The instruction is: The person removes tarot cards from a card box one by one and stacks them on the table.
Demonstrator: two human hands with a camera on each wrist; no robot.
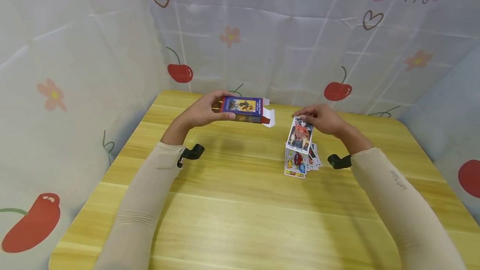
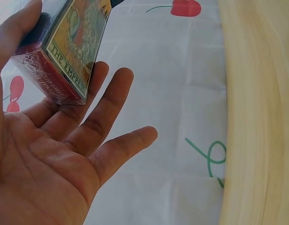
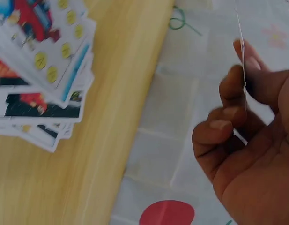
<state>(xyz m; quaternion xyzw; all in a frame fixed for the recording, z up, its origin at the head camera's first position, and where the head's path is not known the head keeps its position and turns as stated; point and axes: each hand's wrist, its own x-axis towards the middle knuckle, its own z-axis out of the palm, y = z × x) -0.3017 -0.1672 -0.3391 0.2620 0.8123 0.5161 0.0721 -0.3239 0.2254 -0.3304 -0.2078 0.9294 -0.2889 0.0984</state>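
Observation:
My left hand grips a tarot card box by its closed end, thumb on one side and fingers on the other. The box lies sideways above the table, its white end flaps folded out toward the right. In the left wrist view one face of the box reads "THE EMPRESS". A tarot card with a red figure is pinched between the thumb and fingers of my right hand; the right wrist view catches it edge-on. Below it, a loosely fanned pile of tarot cards lies on the table.
The wooden table carries the card pile right of its middle. A white curtain printed with cherries, hearts and flowers hangs behind the table and along both sides. Dark camera mounts stick out from both wrists.

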